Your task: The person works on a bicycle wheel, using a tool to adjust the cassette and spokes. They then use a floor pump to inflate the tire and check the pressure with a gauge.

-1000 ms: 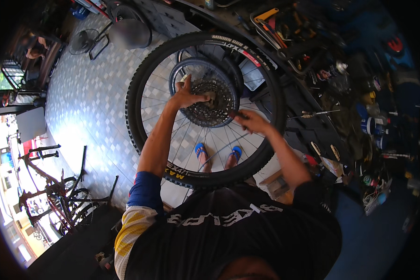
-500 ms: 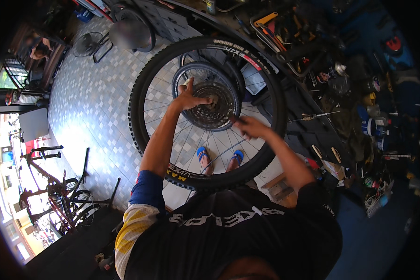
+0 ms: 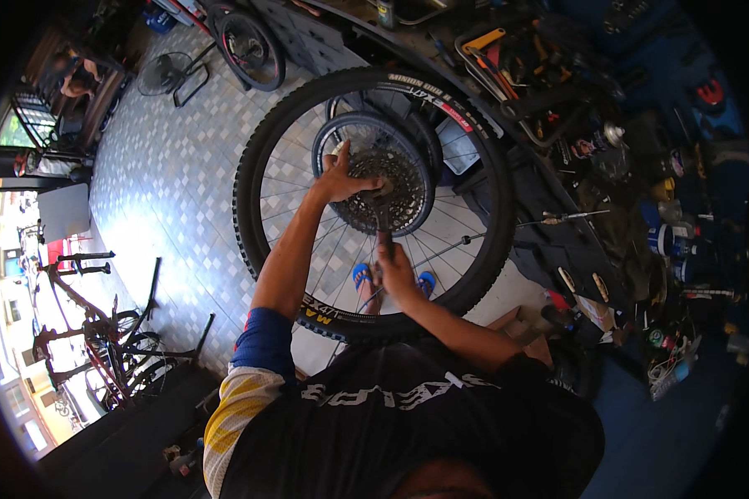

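a floor fan and spare wheel stand on the tiled floor.

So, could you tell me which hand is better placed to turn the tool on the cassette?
The right hand, probably: it grips the lower end of the tool handle that runs up to the cassette. The left hand rests on the cassette's upper left edge, bracing the wheel.

Black jersey, blue-yellow-white left sleeve, blue sandals.
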Demonstrator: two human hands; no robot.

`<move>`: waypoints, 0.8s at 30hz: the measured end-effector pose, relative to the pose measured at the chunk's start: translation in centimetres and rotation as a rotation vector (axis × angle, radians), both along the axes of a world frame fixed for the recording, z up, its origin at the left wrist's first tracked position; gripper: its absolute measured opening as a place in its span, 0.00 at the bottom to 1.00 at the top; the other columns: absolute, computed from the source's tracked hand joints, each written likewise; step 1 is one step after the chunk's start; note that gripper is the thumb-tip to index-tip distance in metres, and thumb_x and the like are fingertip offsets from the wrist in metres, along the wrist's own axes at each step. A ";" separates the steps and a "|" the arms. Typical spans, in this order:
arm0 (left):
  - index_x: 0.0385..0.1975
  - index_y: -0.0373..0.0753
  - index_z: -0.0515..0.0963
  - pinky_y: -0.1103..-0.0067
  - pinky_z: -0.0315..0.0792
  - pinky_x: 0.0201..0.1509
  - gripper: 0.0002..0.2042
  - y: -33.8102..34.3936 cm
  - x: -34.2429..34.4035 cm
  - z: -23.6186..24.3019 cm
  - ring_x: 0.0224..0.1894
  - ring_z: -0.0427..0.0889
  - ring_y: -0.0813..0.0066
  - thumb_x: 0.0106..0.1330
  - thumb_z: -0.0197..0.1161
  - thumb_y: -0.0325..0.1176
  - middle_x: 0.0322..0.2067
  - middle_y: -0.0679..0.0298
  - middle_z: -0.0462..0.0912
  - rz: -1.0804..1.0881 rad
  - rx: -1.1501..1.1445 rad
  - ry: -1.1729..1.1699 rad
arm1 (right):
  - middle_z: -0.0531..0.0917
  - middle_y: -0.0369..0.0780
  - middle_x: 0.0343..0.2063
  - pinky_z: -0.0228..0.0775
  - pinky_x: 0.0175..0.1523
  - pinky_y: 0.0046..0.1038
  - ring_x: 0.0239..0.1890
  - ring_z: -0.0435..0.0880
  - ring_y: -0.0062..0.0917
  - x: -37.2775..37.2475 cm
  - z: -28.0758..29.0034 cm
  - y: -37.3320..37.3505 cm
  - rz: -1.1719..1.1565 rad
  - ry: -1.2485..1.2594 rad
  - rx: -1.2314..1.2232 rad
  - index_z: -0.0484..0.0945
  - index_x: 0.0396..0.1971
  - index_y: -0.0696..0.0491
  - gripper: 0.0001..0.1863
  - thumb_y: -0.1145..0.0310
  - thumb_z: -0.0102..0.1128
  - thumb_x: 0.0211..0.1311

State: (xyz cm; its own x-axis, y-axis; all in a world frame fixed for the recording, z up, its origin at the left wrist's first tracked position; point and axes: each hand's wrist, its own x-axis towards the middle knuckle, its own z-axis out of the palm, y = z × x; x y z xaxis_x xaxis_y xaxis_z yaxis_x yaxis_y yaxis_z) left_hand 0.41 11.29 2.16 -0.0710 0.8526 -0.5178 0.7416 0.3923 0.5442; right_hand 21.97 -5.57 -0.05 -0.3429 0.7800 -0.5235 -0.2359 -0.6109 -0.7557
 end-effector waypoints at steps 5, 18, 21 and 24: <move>0.80 0.45 0.38 0.59 0.62 0.74 0.72 -0.4 -0.1 -0.1 0.72 0.61 0.33 0.38 0.74 0.74 0.72 0.33 0.47 -0.003 0.027 -0.008 | 0.75 0.34 0.27 0.69 0.21 0.23 0.20 0.74 0.16 0.6 2.0 1.3 0.225 -0.055 -0.139 0.68 0.51 0.46 0.16 0.50 0.53 0.77; 0.80 0.47 0.40 0.49 0.58 0.72 0.71 -0.3 -0.1 -0.5 0.74 0.59 0.37 0.37 0.74 0.74 0.71 0.37 0.51 0.026 0.075 0.002 | 0.77 0.34 0.21 0.66 0.20 0.22 0.16 0.73 0.15 12.2 0.6 19.4 0.896 -0.443 0.216 0.78 0.54 0.51 0.27 0.45 0.65 0.67; 0.80 0.48 0.40 0.49 0.58 0.72 0.71 -0.6 -0.3 -1.3 0.73 0.60 0.38 0.38 0.73 0.74 0.71 0.38 0.52 0.029 0.094 0.028 | 0.77 0.32 0.21 0.66 0.21 0.21 0.18 0.73 0.14 11.1 -0.5 14.1 0.709 -0.438 0.166 0.78 0.51 0.50 0.24 0.44 0.64 0.69; 0.80 0.50 0.41 0.50 0.57 0.72 0.70 -0.8 -0.2 -1.8 0.73 0.61 0.39 0.39 0.73 0.75 0.71 0.39 0.52 0.016 0.095 0.055 | 0.75 0.30 0.25 0.66 0.21 0.19 0.21 0.74 0.13 6.8 -1.1 6.2 0.337 -0.286 0.038 0.75 0.44 0.48 0.21 0.45 0.61 0.71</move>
